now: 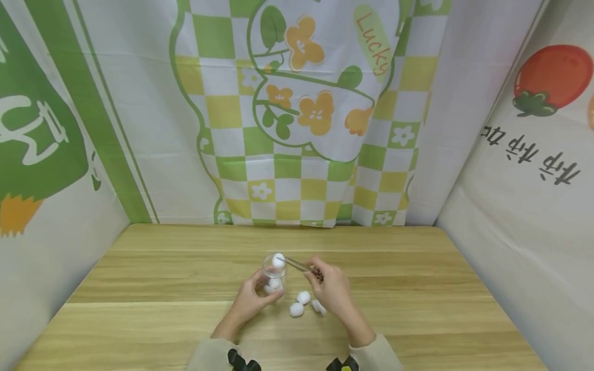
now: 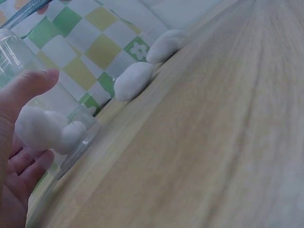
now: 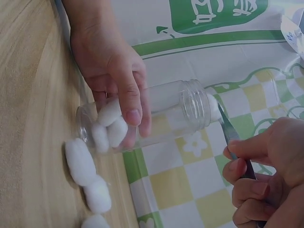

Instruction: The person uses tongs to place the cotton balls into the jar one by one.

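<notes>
While the wooden tabletop [image 1: 427, 309] spreads wide on both sides of the forearms, loose white cotton balls [image 1: 297, 309] lie between the hands. Just beyond, the left hand [image 1: 250, 300] curls round a clear jar [image 1: 274, 273] partly filled with cotton balls; the right hand [image 1: 332, 286] pinches tweezers [image 1: 299, 265], their tips holding another ball [image 1: 278, 260] at the jar's mouth. Farther back, the table's far edge meets a checked curtain [image 1: 287, 167].

The scene contains one table [image 1: 417, 288], one clear jar [image 3: 164, 107], one pair of tweezers [image 1: 299, 265] and two hands: one left hand [image 1: 250, 301] and one right hand [image 1: 334, 288]. Seven white balls [image 1: 297, 309] are visible: one at the tweezer tips, three inside the jar, and three on the table, near and right of the jar. Two sleeves [image 1: 215, 355] appear at the near edge, one left, one right.
</notes>
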{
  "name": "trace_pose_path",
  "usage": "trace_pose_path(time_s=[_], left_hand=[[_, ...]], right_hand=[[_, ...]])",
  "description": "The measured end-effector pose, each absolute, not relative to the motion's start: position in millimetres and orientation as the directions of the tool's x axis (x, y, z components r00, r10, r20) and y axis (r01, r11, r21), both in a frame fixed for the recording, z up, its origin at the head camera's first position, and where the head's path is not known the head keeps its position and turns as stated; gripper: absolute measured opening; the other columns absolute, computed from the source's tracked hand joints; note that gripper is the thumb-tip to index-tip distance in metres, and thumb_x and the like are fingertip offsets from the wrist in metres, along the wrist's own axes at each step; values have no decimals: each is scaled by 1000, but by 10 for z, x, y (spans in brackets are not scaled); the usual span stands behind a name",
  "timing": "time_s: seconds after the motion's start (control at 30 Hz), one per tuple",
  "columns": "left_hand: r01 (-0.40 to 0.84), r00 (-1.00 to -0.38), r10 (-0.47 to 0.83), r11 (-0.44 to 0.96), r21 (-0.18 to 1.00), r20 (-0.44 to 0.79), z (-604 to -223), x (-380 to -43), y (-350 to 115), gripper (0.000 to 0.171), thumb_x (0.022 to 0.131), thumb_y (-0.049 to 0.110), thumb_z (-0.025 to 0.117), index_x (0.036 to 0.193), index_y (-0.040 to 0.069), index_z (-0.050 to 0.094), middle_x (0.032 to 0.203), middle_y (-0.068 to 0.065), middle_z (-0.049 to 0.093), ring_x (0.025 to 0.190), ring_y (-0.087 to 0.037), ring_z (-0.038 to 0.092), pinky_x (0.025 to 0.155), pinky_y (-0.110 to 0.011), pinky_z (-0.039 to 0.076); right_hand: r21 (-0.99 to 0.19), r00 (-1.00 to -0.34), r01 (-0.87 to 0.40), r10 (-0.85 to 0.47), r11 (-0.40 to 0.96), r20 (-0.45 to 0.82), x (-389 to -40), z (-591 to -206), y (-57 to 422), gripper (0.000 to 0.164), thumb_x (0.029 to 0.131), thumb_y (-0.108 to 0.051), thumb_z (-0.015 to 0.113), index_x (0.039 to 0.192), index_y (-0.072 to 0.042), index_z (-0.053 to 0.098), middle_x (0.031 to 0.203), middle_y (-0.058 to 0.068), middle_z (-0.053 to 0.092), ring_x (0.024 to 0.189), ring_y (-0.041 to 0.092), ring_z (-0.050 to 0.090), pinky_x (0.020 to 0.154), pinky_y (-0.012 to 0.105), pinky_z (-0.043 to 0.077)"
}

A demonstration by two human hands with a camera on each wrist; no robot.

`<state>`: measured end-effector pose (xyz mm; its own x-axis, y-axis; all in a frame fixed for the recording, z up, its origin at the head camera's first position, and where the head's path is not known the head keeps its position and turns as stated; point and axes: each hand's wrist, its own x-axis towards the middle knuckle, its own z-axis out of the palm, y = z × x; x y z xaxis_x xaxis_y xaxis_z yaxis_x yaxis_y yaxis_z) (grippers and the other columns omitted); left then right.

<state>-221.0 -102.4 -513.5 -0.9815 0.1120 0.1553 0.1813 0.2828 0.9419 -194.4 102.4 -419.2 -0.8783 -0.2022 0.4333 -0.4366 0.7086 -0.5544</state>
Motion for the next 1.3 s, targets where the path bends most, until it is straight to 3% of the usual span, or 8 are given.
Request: trace_pose_path(time_s=[0.13,0.27,0.83,1.1,1.3], left_hand=[[184,-981,117,289,940,156,-5133,-2203,-1027,54,76,18,81,124,10,58,114,-12,70,111,-27,64,103,-44,51],[182,-981,119,283,941,154,-5140,-2208,-1033,49,76,18,81,120,11,59,113,-12,70,113,-30,64,105,-50,49],[210,-977,108,292,933,186,-5167,-2198,-1021,51,75,15,82,120,8,60,113,-15,71,110,-30,66,103,-47,51],[207,-976,118,266,941,182,-5157,-2208,-1009,54,76,15,81,124,8,57,120,-18,68,117,-36,62,107,-52,46],[222,-973,123,277,935,195,-5147,-2213,-1019,49,76,15,81,119,6,59,114,-17,70,113,-34,64,105,-51,48]], right_hand=[[-574,-888,-433,-221,695,403,-1943,-4190,1029,12,86,-10,69,98,-9,67,67,1,63,55,-2,39,46,12,32],[-609,-894,-426,-211,669,395,-1953,-4179,1033,13,87,-9,68,100,-6,68,68,4,64,56,-1,40,48,12,34],[-634,-918,-388,-218,670,332,-1986,-4230,1076,15,87,-10,68,102,-7,68,68,3,63,58,1,43,51,13,36],[-638,-920,-378,-198,671,337,-2014,-4249,1219,16,86,-6,68,102,-5,68,67,3,62,58,0,42,51,14,36],[-628,-929,-355,-184,693,322,-2025,-4221,1330,16,86,-6,68,102,-6,68,68,4,64,59,4,48,52,14,40]])
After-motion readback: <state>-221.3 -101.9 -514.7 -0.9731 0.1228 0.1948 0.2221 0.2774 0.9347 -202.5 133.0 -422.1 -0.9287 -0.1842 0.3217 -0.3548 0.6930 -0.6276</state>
